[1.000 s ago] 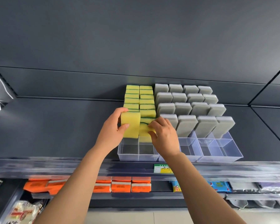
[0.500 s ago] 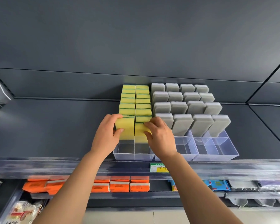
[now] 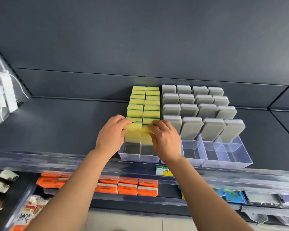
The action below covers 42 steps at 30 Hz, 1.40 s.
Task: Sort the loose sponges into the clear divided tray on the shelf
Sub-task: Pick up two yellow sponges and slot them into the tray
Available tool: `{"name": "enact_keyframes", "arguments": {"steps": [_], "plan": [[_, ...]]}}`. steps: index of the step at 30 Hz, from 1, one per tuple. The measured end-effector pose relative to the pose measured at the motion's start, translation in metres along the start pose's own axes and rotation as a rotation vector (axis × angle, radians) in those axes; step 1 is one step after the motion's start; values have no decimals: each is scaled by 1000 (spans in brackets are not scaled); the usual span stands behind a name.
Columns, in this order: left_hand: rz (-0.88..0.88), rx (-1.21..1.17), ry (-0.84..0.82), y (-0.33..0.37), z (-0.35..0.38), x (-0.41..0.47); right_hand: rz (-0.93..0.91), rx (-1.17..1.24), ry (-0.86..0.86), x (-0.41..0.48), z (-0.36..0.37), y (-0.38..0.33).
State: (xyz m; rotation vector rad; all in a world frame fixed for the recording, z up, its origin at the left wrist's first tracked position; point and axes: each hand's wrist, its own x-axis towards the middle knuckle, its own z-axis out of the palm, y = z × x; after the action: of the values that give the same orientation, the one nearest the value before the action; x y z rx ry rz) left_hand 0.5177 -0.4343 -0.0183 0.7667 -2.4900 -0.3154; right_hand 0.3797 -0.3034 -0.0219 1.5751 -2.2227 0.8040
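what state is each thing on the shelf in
left hand, grips left front sponge
right hand, grips right front sponge
yellow sponges, upright in two rows
grey sponges, upright in four rows
tray, front slots empty

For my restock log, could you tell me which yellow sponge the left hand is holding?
The frontmost sponge in the left yellow row: the left hand grips it; the right hand holds its neighbour.

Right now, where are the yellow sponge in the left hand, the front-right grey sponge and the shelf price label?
yellow sponge (image 3: 134,136): head view, its yellow front face.
front-right grey sponge (image 3: 233,130): head view, its grey face.
price label (image 3: 163,171): head view, its middle.
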Motion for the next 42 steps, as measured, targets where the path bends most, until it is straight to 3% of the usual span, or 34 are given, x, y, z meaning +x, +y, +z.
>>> {"name": "enact_keyframes", "arguments": {"steps": [5,14,19,25,35,42], "plan": [[-47,94,-64,10,4,6,9,18,-22,-1,1,3],[12,221,-27,12,6,9,50,9,-18,1,6,-3],[143,125,-24,6,6,2,63,8,18,0,6,-6],[79,57,-42,5,7,7,57,-24,43,-1,8,-10],[133,68,-68,-1,2,-6,83,-125,-76,-12,0,-15],[292,85,-69,44,7,1,250,-280,-41,-50,-38,7]]}}
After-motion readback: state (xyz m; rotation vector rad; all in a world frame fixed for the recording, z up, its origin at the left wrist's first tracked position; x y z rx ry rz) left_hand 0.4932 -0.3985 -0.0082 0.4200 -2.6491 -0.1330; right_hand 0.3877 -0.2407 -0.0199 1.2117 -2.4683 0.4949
